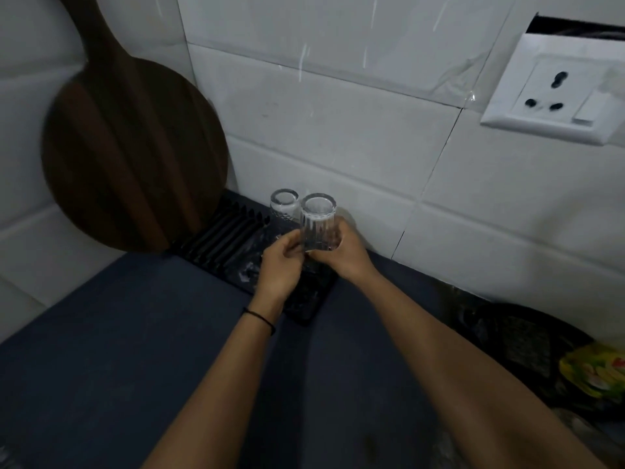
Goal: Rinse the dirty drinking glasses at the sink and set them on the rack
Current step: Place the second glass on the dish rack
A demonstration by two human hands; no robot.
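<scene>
The left hand [280, 262] and right hand [341, 255] grip 1 glass [318, 225] over the black rack [223, 238] at the dark worktop's [135, 333] back edge, just beside a 2nd glass [284, 204], below the white tiled wall [338, 130] and its socket [554, 93].

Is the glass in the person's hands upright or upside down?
Upside down, apparently: the glass shows its thick base on top, mouth down toward the rack, with the left hand and right hand gripping its lower half.
</scene>
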